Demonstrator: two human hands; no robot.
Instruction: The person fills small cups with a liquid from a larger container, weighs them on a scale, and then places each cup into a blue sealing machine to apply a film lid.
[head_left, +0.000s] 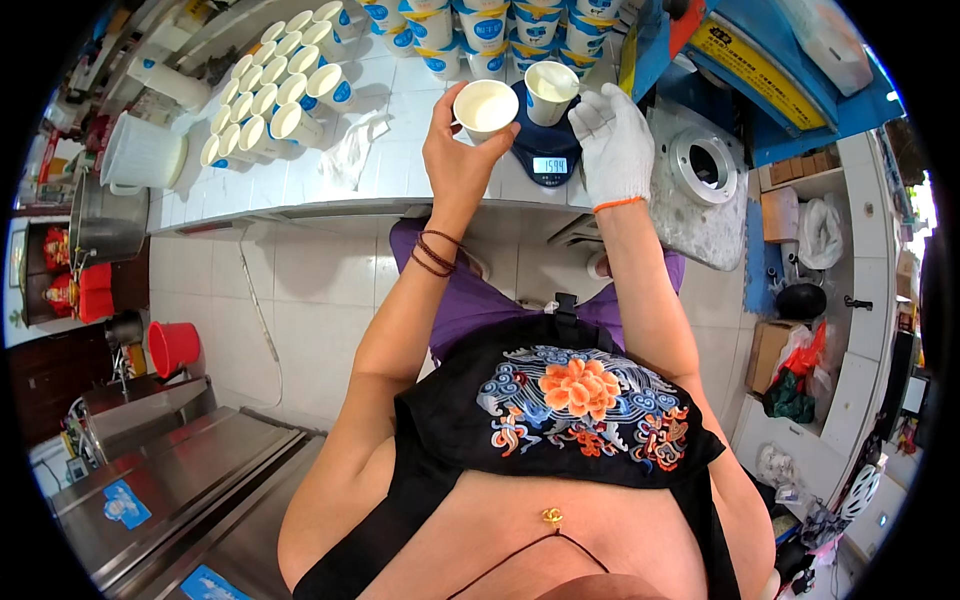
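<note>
A white paper cup (486, 109) with pale, creamy contents is in my left hand (465, 142), tilted slightly over the white tiled worktop (285, 174). To its right, a second paper cup (551, 105) with a blue mark stands on a dark blue digital scale (546, 146) whose display is lit. A whitish spoon-like piece (562, 79) shows at that cup's rim. My right hand (615, 146), in a white knitted glove with an orange cuff, is just right of the cup, fingers bent. Whether it grips the spoon-like piece is not clear.
Rows of filled paper cups (274, 94) stand at the left. Stacked, lidded cups (487, 34) line the back. A crumpled white cloth or tissue (356, 150) lies between. On the right is a blue machine (765, 67) with a metal ring (703, 166). A clear bucket (142, 154) stands far left.
</note>
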